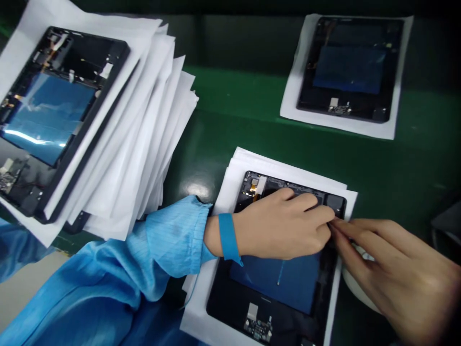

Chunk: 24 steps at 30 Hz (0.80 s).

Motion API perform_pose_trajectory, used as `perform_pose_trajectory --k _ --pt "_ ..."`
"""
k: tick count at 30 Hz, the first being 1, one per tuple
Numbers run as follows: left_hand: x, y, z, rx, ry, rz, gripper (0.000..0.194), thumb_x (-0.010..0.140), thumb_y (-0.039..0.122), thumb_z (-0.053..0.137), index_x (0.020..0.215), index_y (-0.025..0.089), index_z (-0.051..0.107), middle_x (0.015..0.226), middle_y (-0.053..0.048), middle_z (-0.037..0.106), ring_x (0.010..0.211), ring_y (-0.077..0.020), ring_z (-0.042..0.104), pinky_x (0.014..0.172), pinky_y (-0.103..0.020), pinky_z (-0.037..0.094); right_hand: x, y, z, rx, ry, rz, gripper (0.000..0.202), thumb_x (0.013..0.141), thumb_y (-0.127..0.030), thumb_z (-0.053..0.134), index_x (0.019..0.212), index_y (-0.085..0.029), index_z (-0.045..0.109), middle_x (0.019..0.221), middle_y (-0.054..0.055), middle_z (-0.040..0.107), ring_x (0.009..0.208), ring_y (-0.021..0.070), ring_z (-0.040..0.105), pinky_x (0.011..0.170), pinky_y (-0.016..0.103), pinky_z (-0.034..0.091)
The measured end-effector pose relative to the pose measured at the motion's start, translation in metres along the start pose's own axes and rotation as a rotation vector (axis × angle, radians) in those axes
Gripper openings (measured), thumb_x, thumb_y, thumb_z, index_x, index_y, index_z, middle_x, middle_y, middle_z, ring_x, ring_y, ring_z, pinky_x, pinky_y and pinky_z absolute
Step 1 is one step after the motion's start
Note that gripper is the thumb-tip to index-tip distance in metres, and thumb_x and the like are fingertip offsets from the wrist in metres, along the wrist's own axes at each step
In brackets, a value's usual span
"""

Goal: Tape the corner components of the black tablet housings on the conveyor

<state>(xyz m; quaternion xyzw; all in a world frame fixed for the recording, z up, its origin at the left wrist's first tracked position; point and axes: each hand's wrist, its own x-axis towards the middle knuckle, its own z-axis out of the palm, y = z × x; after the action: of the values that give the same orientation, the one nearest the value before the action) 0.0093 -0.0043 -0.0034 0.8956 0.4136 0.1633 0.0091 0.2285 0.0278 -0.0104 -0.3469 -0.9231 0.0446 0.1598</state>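
An opened tablet [279, 293] lies on white paper [201, 307] on the green table [230, 115], its long axis running from about seven o'clock to just short of one. The left hand [284, 226], with a blue wristband [227, 236], comes in from nine o'clock and is the nearer of the two, lying right over the tablet's upper half. From the right hand [385, 264], which reaches in from four o'clock, the tablet lies toward nine. The fingertips of both hands meet by the tablet's three o'clock edge. The left fingers are curled, the right thumb and forefinger drawn together; the tips are too hidden to tell whether either hand grips anything small. A stack of paper [144, 110] with a second tablet [54, 115] on top stands at ten o'clock; a third tablet [347, 72] lies at one.
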Motion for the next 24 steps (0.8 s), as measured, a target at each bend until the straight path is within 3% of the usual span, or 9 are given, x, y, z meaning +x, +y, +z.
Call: perform_pose_trajectory --k 5,8,19,24 --pt "0.001 0.0 -0.004 -0.015 -0.065 -0.007 0.028 0.102 0.016 0.043 0.095 0.013 0.07 0.092 -0.009 0.064 0.084 -0.0215 0.057 0.068 -0.037 0.034 0.001 -0.011 -0.004 -0.214 -0.012 -0.141 0.022 0.094 -0.019 0.06 0.115 -0.014 0.063 0.09 0.004 0.069 0.07 0.0177 0.062 0.053 0.031 0.038" --pt "0.002 -0.002 -0.007 -0.003 -0.132 -0.002 0.025 0.103 0.024 0.047 0.101 0.013 0.069 0.099 -0.01 0.064 0.091 -0.0237 0.056 0.074 -0.039 0.037 -0.002 -0.018 -0.002 -0.29 0.015 -0.131 0.03 0.098 -0.023 0.055 0.125 -0.009 0.06 0.088 0.004 0.068 0.065 0.0154 0.056 0.054 0.031 0.037" --pt "0.004 -0.008 -0.006 -0.04 -0.11 -0.018 0.028 0.102 0.033 0.049 0.111 0.013 0.066 0.107 -0.01 0.064 0.096 -0.0251 0.055 0.076 -0.038 0.046 -0.013 -0.003 0.006 -0.009 0.175 -0.019 0.035 0.094 -0.025 0.062 0.127 -0.015 0.061 0.096 0.004 0.071 0.076 0.015 0.062 0.066 0.029 0.045" --pt "0.005 -0.01 -0.005 -0.071 -0.102 -0.034 0.031 0.104 0.033 0.045 0.111 0.013 0.067 0.108 -0.01 0.065 0.097 -0.0246 0.055 0.078 -0.038 0.048 -0.015 -0.002 0.008 0.023 0.199 -0.06 0.026 0.091 -0.022 0.065 0.117 -0.016 0.066 0.096 0.003 0.071 0.074 0.0138 0.062 0.066 0.029 0.045"
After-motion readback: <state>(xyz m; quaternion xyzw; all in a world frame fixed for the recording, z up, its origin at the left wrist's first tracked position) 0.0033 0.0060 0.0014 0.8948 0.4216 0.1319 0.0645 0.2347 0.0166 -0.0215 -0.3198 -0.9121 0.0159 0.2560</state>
